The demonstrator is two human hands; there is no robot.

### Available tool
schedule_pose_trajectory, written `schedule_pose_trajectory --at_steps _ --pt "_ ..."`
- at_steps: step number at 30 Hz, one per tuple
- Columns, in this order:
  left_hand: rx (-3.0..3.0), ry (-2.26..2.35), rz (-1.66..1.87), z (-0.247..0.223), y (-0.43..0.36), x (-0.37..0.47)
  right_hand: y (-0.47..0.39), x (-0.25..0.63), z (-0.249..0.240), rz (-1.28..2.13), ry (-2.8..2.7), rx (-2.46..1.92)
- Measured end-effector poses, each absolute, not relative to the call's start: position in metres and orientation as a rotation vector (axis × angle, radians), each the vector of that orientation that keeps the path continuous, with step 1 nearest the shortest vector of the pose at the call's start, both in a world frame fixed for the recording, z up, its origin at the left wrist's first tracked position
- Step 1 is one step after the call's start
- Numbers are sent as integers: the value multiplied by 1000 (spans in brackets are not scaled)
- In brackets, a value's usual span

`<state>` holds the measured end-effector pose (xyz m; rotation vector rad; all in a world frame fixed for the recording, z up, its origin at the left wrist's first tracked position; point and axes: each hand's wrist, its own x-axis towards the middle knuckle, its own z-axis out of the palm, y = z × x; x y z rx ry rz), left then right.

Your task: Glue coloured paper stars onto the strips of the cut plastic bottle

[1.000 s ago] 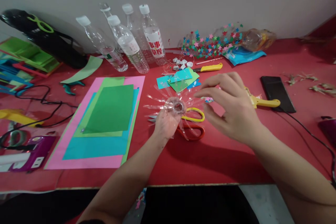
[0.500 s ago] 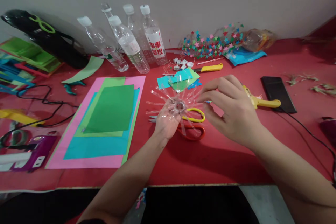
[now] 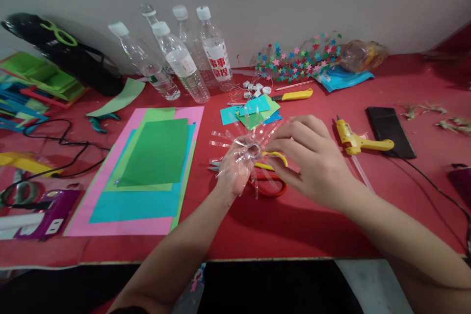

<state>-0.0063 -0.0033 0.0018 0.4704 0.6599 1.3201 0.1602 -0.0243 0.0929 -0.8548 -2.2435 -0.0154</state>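
My left hand (image 3: 235, 169) holds a clear plastic bottle top (image 3: 253, 149) from below, its wall cut into many thin strips that fan out around the round neck. At the right side of the fan my right hand (image 3: 305, 157) has its thumb and index finger close together on the strips; the exact contact is hard to make out. Below the plastic lies a pair of scissors (image 3: 274, 187) with red and yellow handles, its blades partly hidden behind my left hand.
Coloured paper sheets (image 3: 154, 152) lie at left. Several clear bottles (image 3: 219, 59) stand by the wall. Paper scraps (image 3: 253, 110), a yellow utility knife (image 3: 297, 94) and star garland (image 3: 298, 59) are behind my hands. A yellow glue gun (image 3: 353, 140) and black phone (image 3: 390, 132) lie right.
My right hand has moved left and slightly down, bringing its fingertips in among the plastic strips. The glue gun shows more fully now. My left hand stays nearly in place.
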Motion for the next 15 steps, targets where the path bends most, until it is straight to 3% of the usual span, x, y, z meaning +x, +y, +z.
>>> schedule_pose_trajectory --at_steps 15 --pt "484 687 1273 2 -3 -5 -24 155 86 -102 -2234 -783"
